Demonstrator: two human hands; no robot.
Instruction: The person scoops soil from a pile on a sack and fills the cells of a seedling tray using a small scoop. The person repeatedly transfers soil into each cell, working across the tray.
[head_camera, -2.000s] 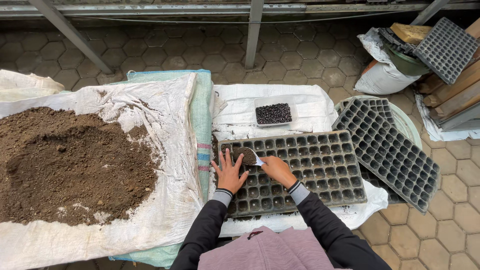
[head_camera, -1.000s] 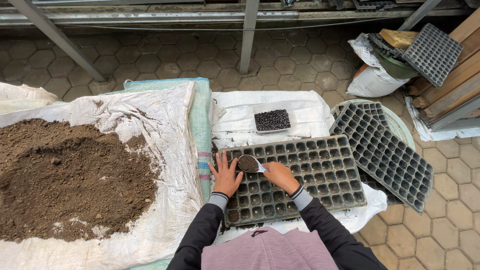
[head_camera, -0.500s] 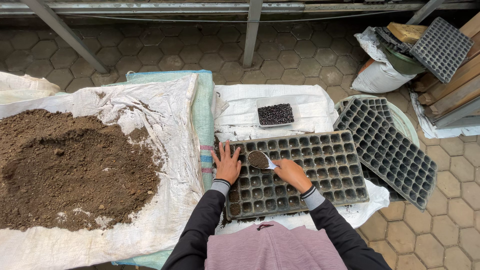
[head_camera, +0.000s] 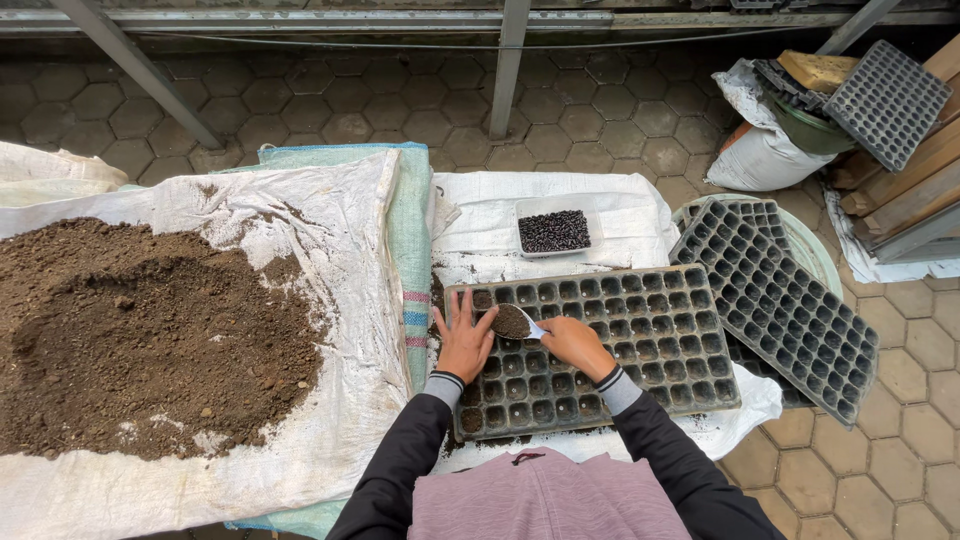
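Observation:
A black seedling tray with many small cells lies on a white sack in front of me. My left hand rests flat on the tray's left end, fingers spread. My right hand grips a small scoop heaped with dark soil, held over the cells just right of my left hand. A few cells at the tray's left edge hold soil.
A big heap of brown soil lies on white sacking at the left. A small clear tub of dark seeds sits behind the tray. More empty cell trays are stacked at the right, with bags, wood and another tray at the far right.
The scoop of soil has stayed over the tray's left cells, shifting slightly. My left hand has slid a little along the tray's left end.

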